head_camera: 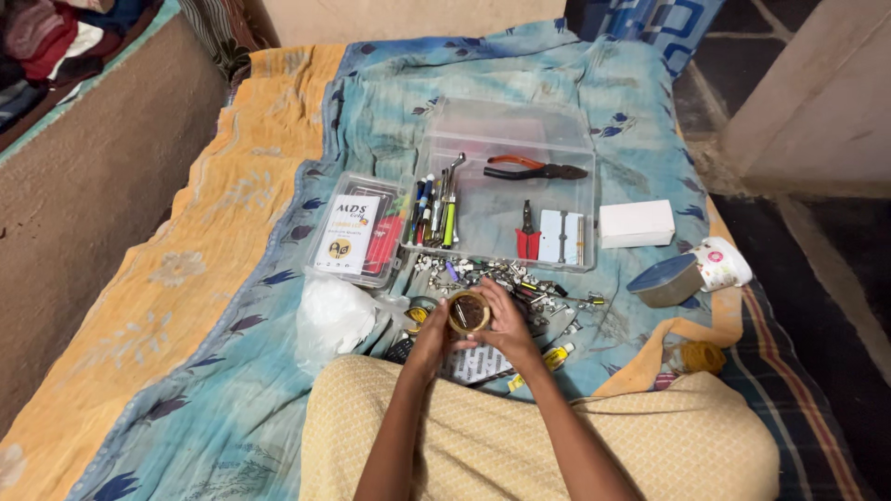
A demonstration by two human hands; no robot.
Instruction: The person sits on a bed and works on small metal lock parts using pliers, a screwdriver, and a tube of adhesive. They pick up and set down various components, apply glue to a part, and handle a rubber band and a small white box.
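Your left hand (429, 341) and right hand (506, 325) are together, clasped around a small round tin (468, 312) above the scattered screws (501, 276), with the clear toolbox (506, 186) at twelve o'clock.

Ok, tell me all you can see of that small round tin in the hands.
The small round tin is shallow, with a yellowish rim and a dark brown inside; the contents are unclear. It is open, tilted up toward the camera. The left hand and right hand hold it from either side, above the scattered small parts on the blue cloth.
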